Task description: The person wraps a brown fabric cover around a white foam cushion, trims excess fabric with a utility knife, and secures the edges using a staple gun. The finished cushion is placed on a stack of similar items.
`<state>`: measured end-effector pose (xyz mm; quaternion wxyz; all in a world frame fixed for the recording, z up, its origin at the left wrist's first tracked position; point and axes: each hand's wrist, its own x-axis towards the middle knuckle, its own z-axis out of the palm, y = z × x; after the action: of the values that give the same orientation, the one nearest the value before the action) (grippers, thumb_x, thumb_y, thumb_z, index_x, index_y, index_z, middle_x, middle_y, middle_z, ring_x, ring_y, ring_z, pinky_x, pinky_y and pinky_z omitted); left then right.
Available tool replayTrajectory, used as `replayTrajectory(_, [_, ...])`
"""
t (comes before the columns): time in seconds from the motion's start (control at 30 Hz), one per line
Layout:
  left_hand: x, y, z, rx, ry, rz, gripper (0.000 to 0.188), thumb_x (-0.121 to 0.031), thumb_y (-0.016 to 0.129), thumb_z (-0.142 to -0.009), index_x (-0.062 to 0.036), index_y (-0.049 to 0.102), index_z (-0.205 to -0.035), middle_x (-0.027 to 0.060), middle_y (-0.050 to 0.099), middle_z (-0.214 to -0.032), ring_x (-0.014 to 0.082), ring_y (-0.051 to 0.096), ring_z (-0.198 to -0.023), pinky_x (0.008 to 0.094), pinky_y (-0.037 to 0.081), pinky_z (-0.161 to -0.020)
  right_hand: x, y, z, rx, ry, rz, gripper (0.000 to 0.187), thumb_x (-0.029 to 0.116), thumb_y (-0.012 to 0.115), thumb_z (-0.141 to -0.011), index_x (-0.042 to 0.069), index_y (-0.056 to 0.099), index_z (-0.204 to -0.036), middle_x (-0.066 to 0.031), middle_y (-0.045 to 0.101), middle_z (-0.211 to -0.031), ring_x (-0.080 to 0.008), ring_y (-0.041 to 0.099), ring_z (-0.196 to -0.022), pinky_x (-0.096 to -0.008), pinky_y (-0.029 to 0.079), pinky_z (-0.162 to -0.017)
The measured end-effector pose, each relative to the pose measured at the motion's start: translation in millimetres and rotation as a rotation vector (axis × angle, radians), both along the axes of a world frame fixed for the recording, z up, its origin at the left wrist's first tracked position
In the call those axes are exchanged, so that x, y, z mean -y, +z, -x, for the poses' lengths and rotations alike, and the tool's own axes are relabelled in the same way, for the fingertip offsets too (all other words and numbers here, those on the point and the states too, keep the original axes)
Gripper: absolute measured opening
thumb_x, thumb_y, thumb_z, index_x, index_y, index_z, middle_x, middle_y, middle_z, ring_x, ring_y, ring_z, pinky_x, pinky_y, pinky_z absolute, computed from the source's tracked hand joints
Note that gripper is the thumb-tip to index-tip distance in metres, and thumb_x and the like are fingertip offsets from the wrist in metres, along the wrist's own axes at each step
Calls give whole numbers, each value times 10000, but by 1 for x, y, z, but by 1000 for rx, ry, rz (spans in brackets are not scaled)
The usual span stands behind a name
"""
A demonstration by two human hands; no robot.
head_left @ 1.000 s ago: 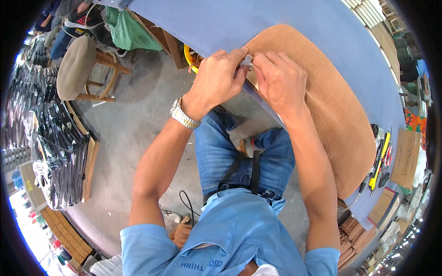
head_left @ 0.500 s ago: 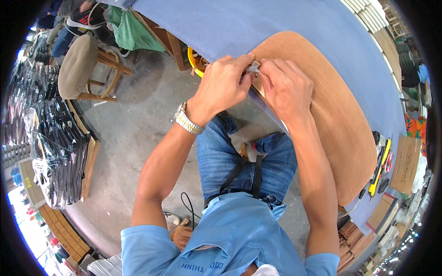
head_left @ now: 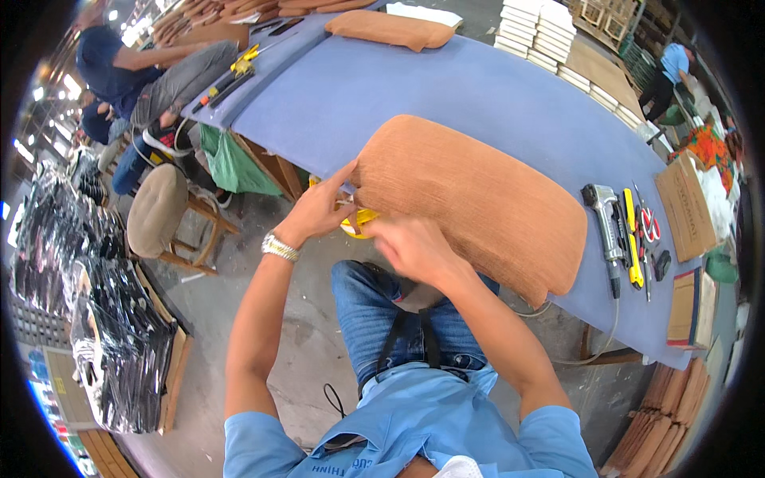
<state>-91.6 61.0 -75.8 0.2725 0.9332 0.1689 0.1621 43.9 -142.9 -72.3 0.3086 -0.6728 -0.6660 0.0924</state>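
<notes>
1. So the orange-brown cushion panel (head_left: 470, 203) lies flat on the blue table (head_left: 446, 88), its long axis running from about 10 o'clock to 4 o'clock. The rounded near end hangs over the table edge toward the person, at the centre of the view.

2. Left hand (head_left: 323, 209) comes in from 7 o'clock, forearm stretched out, a metal watch (head_left: 279, 246) on the wrist. Its grip looks pinched shut on the cushion's left corner, thumb up against the fabric edge.

3. Right hand (head_left: 410, 247) comes in from 5 o'clock, knuckles up, sitting just under the cushion's near edge. It's blurry, so I can't tell whether its grip is open or closed on anything.

4. Something yellow (head_left: 360, 219) peeks out between the two hands, below the cushion edge; can't make out what it is.

5. At 3 o'clock on the table, well apart from the hands: a grey staple gun (head_left: 604, 219) with a hose, plus a few small hand tools (head_left: 641, 231).

6. Room is a workshop with a concrete floor. A round padded stool (head_left: 159, 211) stands at 9 o'clock, another person (head_left: 135, 68) sits at 10 o'clock, and a second cushion (head_left: 390, 28) lies at 12 o'clock on the table.
</notes>
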Motion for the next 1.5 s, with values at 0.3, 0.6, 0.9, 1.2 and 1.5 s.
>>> replayTrajectory(0.3, [-40, 4, -37, 128, 127, 268, 569, -352, 650, -1022, 45, 565, -1421, 216, 705, -1270, 269, 698, -1114, 381, 552, -934, 194, -5, -157, -181, -991, -319, 373, 209, 665, -1012, 18, 635, -1330, -143, 674, -1282, -228, 637, -1180, -373, 508, -1000])
replayTrajectory(0.6, [-29, -8, -102, 37, 108, 684, 615, -433, 623, -1024, 72, 578, -1372, 171, 702, -1213, 205, 633, -1148, 362, 489, -1007, 210, -11, -151, -1051, -996, -270, 724, 363, 696, -911, -34, 475, -1475, -172, 577, -1416, -274, 560, -1309, -388, 418, -1124])
replayTrajectory(0.9, [-46, 11, -150, 104, 59, 674, 599, -316, 632, -1015, 99, 514, -1430, 223, 675, -1304, 270, 636, -1227, 400, 484, -1048, 221, 4, -147, -1289, -1115, -344, 895, 460, 847, -750, -43, 513, -1410, -165, 623, -1341, -282, 607, -1240, -421, 476, -1053])
replayTrajectory(1.2, [-5, 132, -426, 571, -104, 1166, 692, -496, 326, -1129, -40, 225, -1639, 117, 239, -1701, 231, 223, -1560, 369, 187, -1270, 146, 112, -98, -408, -972, -487, 997, 353, 987, -621, 33, 488, -1423, -245, 534, -1438, -415, 523, -1346, -537, 417, -1120])
replayTrajectory(1.5, [97, 102, -400, -12, -133, 1520, 722, -550, 269, -1118, -123, 98, -1675, 64, 109, -1743, 234, 110, -1597, 395, 171, -1289, 67, 88, -181, -613, -640, -312, 1028, 511, 704, -943, -35, 176, -1635, -299, 107, -1702, -412, 119, -1591, -493, 176, -1270])
